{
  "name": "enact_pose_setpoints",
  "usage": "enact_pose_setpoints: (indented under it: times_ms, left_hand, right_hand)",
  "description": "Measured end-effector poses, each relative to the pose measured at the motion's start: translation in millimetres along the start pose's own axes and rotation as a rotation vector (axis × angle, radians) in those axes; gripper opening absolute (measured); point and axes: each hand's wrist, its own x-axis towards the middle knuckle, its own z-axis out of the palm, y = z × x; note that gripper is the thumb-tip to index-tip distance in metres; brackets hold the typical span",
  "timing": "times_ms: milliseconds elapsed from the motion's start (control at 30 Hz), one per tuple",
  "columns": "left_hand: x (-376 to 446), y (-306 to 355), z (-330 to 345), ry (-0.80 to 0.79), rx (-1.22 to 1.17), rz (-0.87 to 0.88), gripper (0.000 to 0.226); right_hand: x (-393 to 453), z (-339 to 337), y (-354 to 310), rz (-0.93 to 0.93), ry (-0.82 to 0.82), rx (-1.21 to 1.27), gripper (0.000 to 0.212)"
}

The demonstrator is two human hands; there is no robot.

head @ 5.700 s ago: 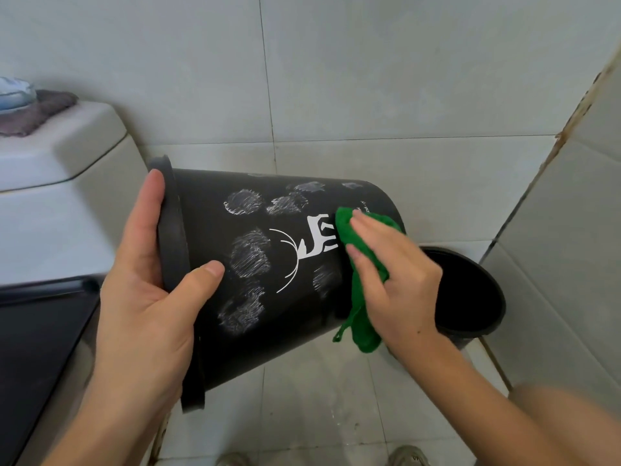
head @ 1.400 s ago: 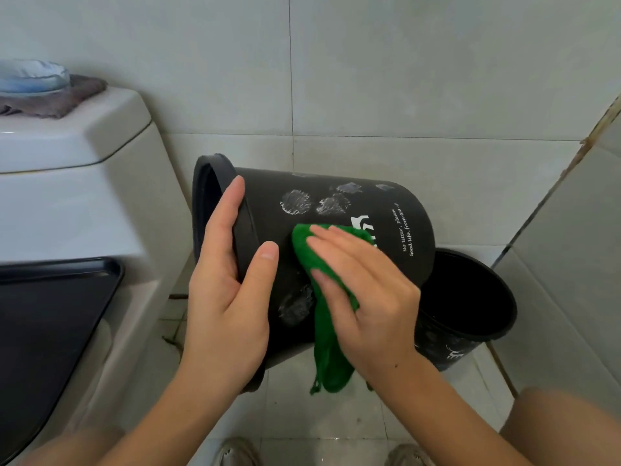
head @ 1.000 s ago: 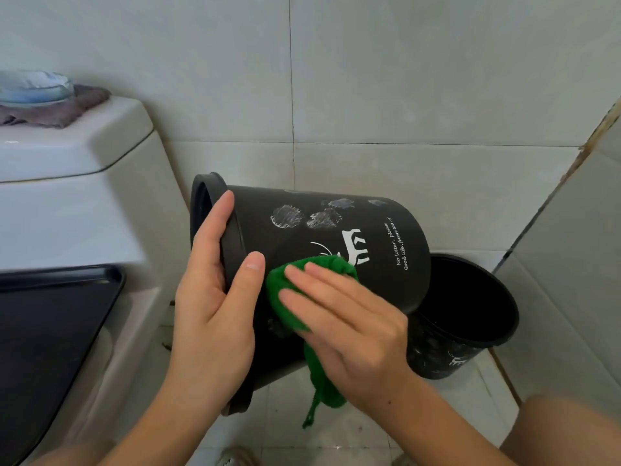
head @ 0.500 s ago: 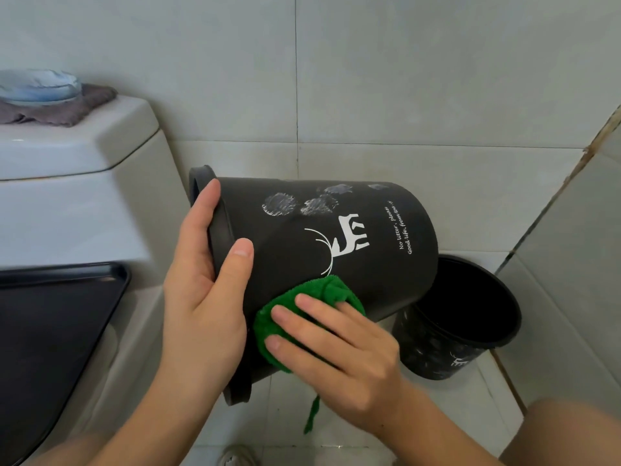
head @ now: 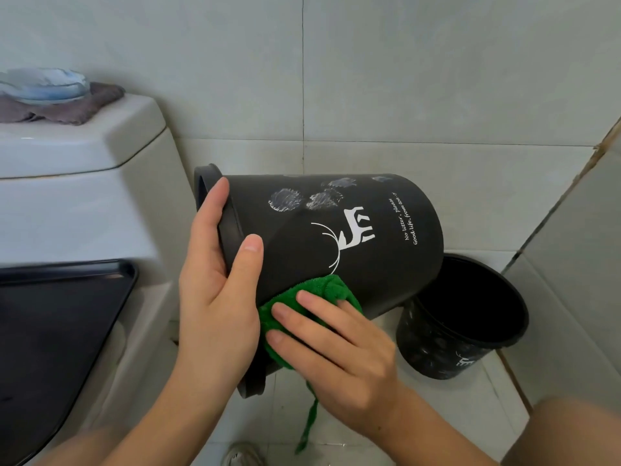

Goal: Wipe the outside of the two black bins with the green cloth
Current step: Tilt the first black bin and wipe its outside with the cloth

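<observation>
A black bin [head: 379, 264] with a white deer print is held on its side in the air, mouth to the left. My left hand [head: 218, 297] grips its rim, thumb on the outer wall. My right hand [head: 339, 351] presses the green cloth [head: 322, 290] flat against the bin's lower side near the rim; a strip of cloth dangles below. White smudges [head: 285, 200] show on the bin's upper side. The second black bin [head: 453, 344] stands upright on the floor at the right, speckled with pale marks.
A white toilet tank [head: 84, 183] stands at the left with a brown cloth [head: 80, 105] and a blue object [head: 43, 84] on top. The black toilet lid [head: 57, 321] is down at lower left. Tiled walls close the corner behind and right.
My right hand has slid the cloth from the bin's middle down to its lower side near the rim, uncovering the deer print. The bin has stayed in my left hand.
</observation>
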Motion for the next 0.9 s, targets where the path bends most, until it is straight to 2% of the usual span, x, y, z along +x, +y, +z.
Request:
enact_pose_setpoints:
  times_ms: [100,300,467,600,700,800,900]
  left_hand:
    - [-1,-1,1,-0.007,0.013,-0.001,0.048]
    - [-5,0,10,-0.008,0.028,-0.006,0.049]
    - [5,-6,0,0.046,-0.005,-0.048,0.047]
    - [4,-2,-7,0.014,-0.010,-0.043,0.047]
    - [5,-1,-5,-0.004,-0.032,-0.011,0.047]
    - [6,2,-3,0.015,-0.059,0.037,0.049]
    - [4,9,-1,0.022,-0.034,0.094,0.052]
  right_hand:
    - [5,1,-1,0.043,0.026,-0.020,0.022]
    - [27,2,3,0.244,0.105,0.040,0.019]
    - [0,8,-12,0.134,0.024,0.063,0.021]
    - [-14,5,-8,0.000,-0.033,0.024,0.020]
    - [-9,3,-2,-0.008,-0.016,-0.020,0.019]
    - [4,2,9,0.102,0.079,-0.046,0.024]
    - [16,-4,34,0.350,0.164,-0.005,0.035]
